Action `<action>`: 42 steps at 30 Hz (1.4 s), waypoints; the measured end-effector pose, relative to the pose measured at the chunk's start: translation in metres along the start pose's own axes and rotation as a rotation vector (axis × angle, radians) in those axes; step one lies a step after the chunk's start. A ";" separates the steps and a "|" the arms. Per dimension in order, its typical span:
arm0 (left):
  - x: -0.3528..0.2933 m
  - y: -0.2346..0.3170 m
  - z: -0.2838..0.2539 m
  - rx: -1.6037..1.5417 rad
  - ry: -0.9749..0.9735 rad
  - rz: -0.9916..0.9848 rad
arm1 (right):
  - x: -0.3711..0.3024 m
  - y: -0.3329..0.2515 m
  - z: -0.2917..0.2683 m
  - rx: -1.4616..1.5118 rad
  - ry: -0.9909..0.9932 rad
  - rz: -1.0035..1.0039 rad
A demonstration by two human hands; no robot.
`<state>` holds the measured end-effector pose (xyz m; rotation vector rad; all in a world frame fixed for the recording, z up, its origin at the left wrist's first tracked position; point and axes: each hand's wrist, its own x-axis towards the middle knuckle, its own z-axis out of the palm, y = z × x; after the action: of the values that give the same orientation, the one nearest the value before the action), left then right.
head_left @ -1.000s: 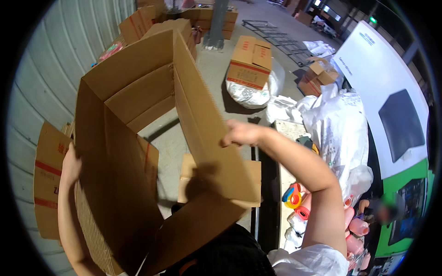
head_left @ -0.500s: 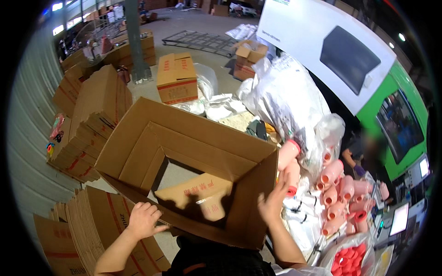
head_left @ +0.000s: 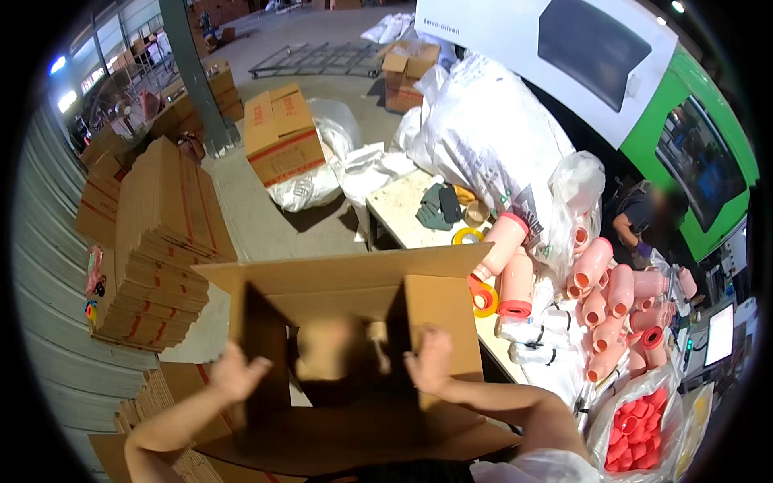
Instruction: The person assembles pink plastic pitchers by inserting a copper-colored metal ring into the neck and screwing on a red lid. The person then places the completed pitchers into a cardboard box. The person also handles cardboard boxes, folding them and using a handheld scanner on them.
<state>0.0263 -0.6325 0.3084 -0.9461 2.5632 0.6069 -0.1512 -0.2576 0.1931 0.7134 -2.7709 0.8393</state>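
Item: cardboard box [head_left: 354,322], open, flaps up, right in front of me betw. both hands. My left hand [head_left: 232,372] sits at its left wall, fingers spread wide, touching the edge. My right hand [head_left: 431,360] lies flat on the right inner flap, fingers open. Nearby: pink bottles [head_left: 612,294] on bench w/ tape roll [head_left: 467,236]; flat carton stack [head_left: 157,241] to the left.
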 end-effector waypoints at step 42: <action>-0.007 0.086 0.205 0.125 0.199 0.412 | 0.050 0.289 -0.015 0.239 -0.031 0.748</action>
<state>0.0067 -0.4673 0.1608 -0.4558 2.9627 0.4678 -0.3352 -0.0590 0.0806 -0.3410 -2.9980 1.2913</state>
